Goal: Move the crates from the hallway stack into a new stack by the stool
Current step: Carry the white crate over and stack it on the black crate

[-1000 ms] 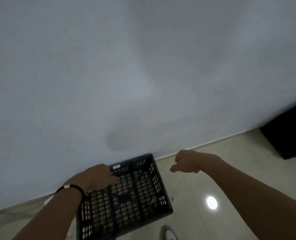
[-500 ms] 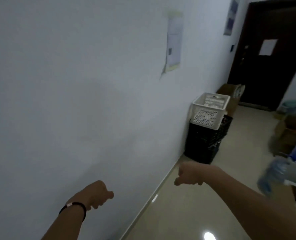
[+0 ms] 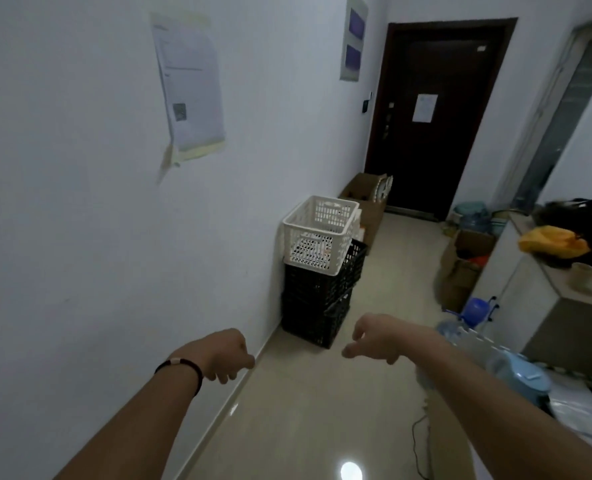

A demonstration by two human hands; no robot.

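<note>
A stack of crates stands against the left wall down the hallway. A white crate (image 3: 318, 233) sits tilted on top of two black crates (image 3: 322, 299). My left hand (image 3: 227, 355), with a dark band on its wrist, is held out in front of me near the wall, fingers loosely curled, holding nothing. My right hand (image 3: 374, 337) hangs in the air just short of the stack, fingers loosely bent and apart, also holding nothing. Neither hand touches a crate. No stool is in view.
A dark door (image 3: 436, 116) closes the hallway's far end, with cardboard boxes (image 3: 363, 195) beside it. On the right are a counter (image 3: 564, 282) with bags, water jugs (image 3: 474, 220), a box (image 3: 460, 268), a blue kettle (image 3: 519, 375) and a cable (image 3: 417, 445) on the floor.
My view has swung from a black crate on the floor by the wall to the hallway. My left hand has let go of that crate, which is now out of view.
</note>
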